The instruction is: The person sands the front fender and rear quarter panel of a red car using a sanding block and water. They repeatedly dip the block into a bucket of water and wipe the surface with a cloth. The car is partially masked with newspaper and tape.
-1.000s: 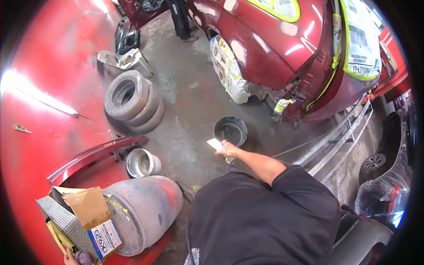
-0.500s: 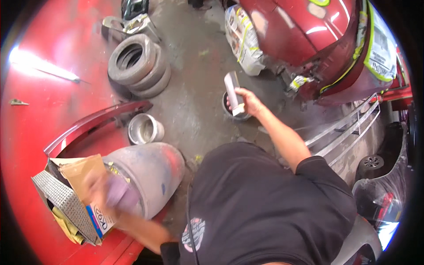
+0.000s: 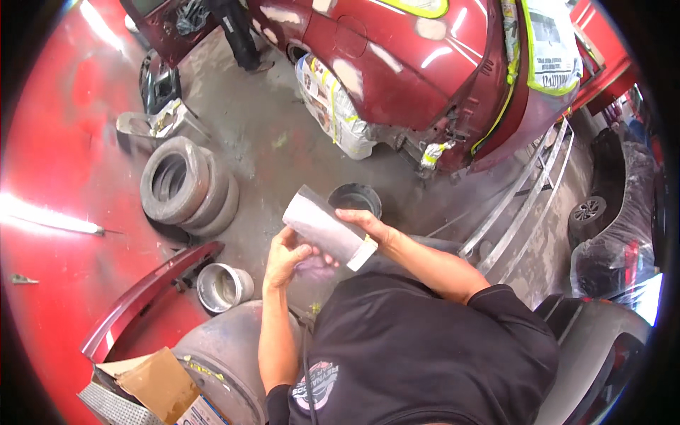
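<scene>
A long sanding block [image 3: 322, 225], faced with pale, worn sandpaper and dark grey along one side, is tilted in front of my chest. A whitish end piece sticks out at its near right end. My right hand [image 3: 365, 224] grips it along the upper right edge. At its lower left edge, my left hand [image 3: 287, 256] has its thumb and fingers closed against it. A purple sheet [image 3: 314, 268], apparently sandpaper, hangs under the left fingers, partly hidden by them. Behind the block, a dark round bucket [image 3: 356, 201] stands on the floor.
A dented red car [image 3: 397, 64] with filler patches and a paper-covered wheel [image 3: 333, 106] stands ahead. Stacked tires [image 3: 188, 185], a metal pail [image 3: 224, 287], a drum [image 3: 227, 347] and a cardboard box [image 3: 159, 386] are at left. Metal rails [image 3: 513, 205] lie right. Another person's leg [image 3: 239, 32] shows far off.
My left hand has come from beside the cardboard box to the block, bringing the purple sheet. My right hand has drawn the block nearer and turned it. The view has shifted.
</scene>
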{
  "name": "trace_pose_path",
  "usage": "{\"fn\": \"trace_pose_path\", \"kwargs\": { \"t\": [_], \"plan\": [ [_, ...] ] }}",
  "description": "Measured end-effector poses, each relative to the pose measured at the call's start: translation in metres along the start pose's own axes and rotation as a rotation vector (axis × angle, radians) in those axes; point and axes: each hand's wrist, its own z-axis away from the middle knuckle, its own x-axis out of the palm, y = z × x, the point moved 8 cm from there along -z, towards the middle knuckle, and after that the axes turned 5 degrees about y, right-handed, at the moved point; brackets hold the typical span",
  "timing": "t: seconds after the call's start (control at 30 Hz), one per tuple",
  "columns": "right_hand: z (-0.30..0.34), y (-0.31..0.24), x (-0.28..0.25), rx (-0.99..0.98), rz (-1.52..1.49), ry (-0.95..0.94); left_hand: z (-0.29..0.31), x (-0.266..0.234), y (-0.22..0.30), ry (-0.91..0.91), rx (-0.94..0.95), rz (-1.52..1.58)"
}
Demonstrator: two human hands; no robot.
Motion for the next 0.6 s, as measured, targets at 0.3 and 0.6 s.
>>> {"fn": "trace_pose_path", "kwargs": {
  "t": [0.3, 0.6],
  "plan": [
    [-0.035, -0.025, -0.016, 0.118, -0.412, -0.341, -0.056, 0.073, 0.050, -0.218, 0.096, 0.017],
    [-0.055, -0.103, -0.047, -0.058, -0.330, 0.091, -0.117, 0.065, 0.077, -0.061, 0.147, -0.011]
  ]
}}
